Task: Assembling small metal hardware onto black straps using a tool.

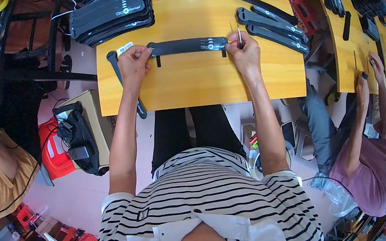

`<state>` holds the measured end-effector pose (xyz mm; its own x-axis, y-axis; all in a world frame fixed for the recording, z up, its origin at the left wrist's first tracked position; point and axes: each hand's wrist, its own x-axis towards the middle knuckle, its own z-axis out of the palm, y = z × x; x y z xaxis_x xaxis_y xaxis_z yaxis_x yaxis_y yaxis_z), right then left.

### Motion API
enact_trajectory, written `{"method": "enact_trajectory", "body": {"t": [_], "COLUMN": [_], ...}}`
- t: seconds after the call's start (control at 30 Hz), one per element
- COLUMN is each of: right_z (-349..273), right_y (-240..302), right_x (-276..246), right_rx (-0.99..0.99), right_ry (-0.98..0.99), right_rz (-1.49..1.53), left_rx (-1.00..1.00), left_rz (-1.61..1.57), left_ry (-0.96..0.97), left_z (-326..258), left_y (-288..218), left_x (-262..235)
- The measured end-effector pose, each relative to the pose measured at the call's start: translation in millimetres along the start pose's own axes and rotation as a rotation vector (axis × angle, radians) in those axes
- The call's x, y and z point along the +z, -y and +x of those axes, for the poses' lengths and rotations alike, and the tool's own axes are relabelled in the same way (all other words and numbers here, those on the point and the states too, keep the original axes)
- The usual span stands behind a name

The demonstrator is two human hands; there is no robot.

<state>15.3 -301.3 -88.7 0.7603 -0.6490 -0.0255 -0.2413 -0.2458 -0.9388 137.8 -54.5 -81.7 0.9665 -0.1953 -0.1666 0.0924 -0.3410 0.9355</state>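
Note:
A flat black strap [185,46] with white print lies across the yellow table before me, with short dark tabs hanging below both ends. My left hand [134,59] pinches its left end between thumb and fingers. My right hand [245,55] is closed at the strap's right end and holds small scissors [240,38], their pointed metal blades directed away from me; the fingers partly hide the handles. A small white label [125,49] shows beside my left hand. Another black strap [140,107] lies under my left wrist, reaching the table's near edge.
Stacked black straps [111,12] fill the table's far left, one bundle tied. Several loose straps [275,24] lie at the right. An open carton [95,124] with a dark bag stands on the floor at left. Co-workers sit on both sides, one at another yellow table [345,77].

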Motion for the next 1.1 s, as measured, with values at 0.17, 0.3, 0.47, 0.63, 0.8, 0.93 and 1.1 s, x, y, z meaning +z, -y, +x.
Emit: {"method": "enact_trajectory", "body": {"t": [0.17, 0.3, 0.47, 0.63, 0.8, 0.93, 1.1], "right_z": [0.6, 0.9, 0.2, -1.8, -2.9, -6.1, -6.8], "right_y": [-2.5, -0.2, 0.1, 5.6, 3.1, 10.5, 14.1], "right_x": [-0.4, -1.0, -0.8, 1.2, 4.4, 3.8, 3.8], "right_rx": [0.015, 0.03, 0.041, 0.035, -0.031, -0.057, -0.063], "right_ry": [-0.015, -0.018, -0.033, -0.048, -0.09, -0.113, -0.11], "right_rz": [-0.002, 0.025, 0.015, -0.021, -0.075, -0.104, -0.128], "left_rx": [-0.003, 0.003, 0.018, 0.001, 0.008, 0.014, 0.02], "left_rz": [0.019, 0.028, 0.041, 0.018, 0.03, 0.043, 0.071], "left_ry": [0.001, -0.003, 0.0, -0.012, -0.027, -0.041, -0.049], "left_z": [-2.3, -3.2, -3.7, -4.8, -5.2, -5.3, -3.6], "left_y": [-4.7, -6.9, -7.5, -8.7, -7.4, -7.6, -6.4], "left_x": [0.9, 0.9, 1.2, 1.1, 1.9, 3.3, 3.9]}}
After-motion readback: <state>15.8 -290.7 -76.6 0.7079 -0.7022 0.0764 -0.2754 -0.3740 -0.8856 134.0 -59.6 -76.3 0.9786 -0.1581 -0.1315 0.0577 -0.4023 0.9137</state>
